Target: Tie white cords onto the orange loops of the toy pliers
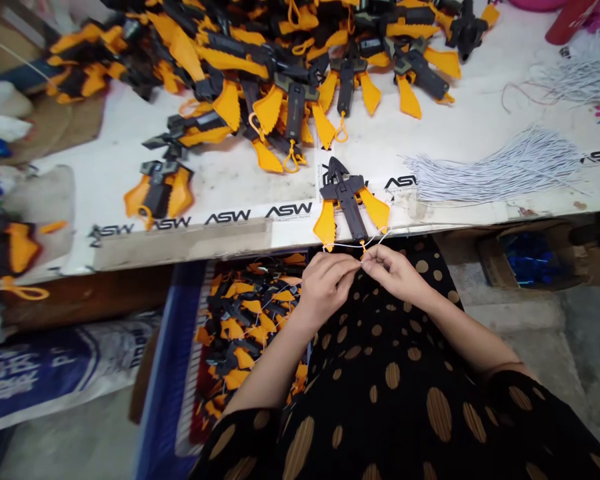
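Observation:
A black toy piece with two orange fins (350, 207) lies at the table's front edge, its pointed end away from me and an orange loop at its near end. White string (344, 246) runs across that near end between my hands. My left hand (327, 280) pinches the string just left of the loop. From the right, my right hand (394, 272) has its thumb and finger closed on the string by the loop. The fingertips of both hands nearly meet, and the exact spot they grip is partly hidden.
More black and orange toy pieces (295, 107) are heaped at the back of the table (220, 180). A bundle of white strings (495, 167) lies to the right. Below the edge, a blue crate (167, 353) holds many similar pieces. A cardboard box (480, 260) stands beneath at right.

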`<state>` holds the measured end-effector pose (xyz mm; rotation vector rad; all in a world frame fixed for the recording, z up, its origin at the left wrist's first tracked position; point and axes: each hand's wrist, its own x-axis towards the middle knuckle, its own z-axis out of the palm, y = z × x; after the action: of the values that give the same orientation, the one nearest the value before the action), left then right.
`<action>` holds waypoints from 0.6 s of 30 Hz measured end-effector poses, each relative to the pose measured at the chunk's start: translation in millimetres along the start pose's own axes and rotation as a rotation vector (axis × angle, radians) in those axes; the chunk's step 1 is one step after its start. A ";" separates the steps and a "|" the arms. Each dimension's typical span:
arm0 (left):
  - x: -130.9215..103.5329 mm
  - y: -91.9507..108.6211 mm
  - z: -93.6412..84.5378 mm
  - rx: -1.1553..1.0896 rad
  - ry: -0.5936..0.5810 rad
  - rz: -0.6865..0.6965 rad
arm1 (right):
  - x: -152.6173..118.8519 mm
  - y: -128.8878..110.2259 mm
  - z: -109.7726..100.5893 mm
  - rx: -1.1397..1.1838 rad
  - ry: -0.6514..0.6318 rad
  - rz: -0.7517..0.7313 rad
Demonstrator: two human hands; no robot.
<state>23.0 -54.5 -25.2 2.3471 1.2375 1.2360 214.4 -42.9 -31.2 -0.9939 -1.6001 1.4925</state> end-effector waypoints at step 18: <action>-1.2 -8.7 3.6 -0.119 -0.102 -0.141 | -2.0 -1.3 -6.2 -0.119 0.130 0.083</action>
<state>20.3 -49.3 -32.7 2.1699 1.2372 1.0997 220.7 -42.0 -29.5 -1.2129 -1.5859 1.3695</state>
